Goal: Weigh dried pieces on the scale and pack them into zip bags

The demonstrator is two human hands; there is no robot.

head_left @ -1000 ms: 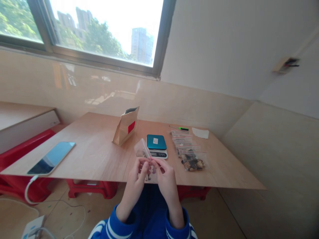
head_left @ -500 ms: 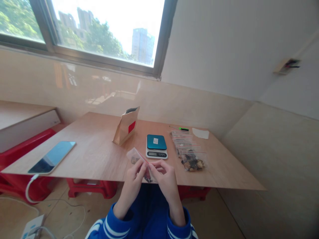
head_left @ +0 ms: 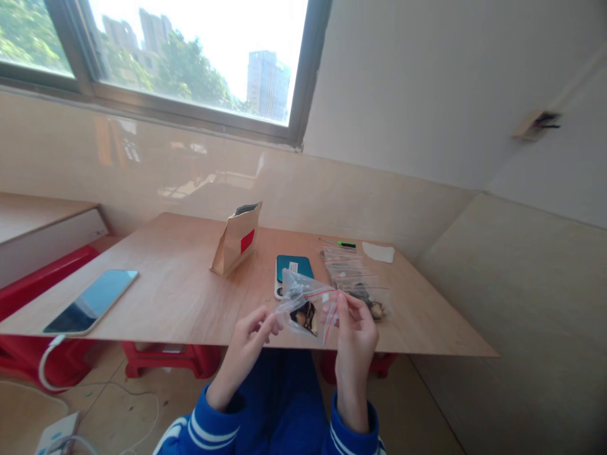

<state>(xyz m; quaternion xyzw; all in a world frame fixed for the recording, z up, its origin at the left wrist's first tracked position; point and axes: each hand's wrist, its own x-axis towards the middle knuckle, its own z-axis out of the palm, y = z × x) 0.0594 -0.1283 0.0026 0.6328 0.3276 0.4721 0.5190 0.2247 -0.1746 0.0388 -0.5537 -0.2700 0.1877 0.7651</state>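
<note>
A small clear zip bag [head_left: 306,304] of dark pieces is pinched between the left hand [head_left: 247,335] and right hand [head_left: 355,328], above the table's [head_left: 180,297] near edge

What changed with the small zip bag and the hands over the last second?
Both hands moved rightward: the right hand carried the small zip bag in front of the scale, and the left hand trails at its corner. The kraft pouch, phone and bag pile stayed put.

Makeshift home workroom: plywood table [head_left: 180,297] on red stools [head_left: 171,355], window [head_left: 156,57], tiled wall.
</note>
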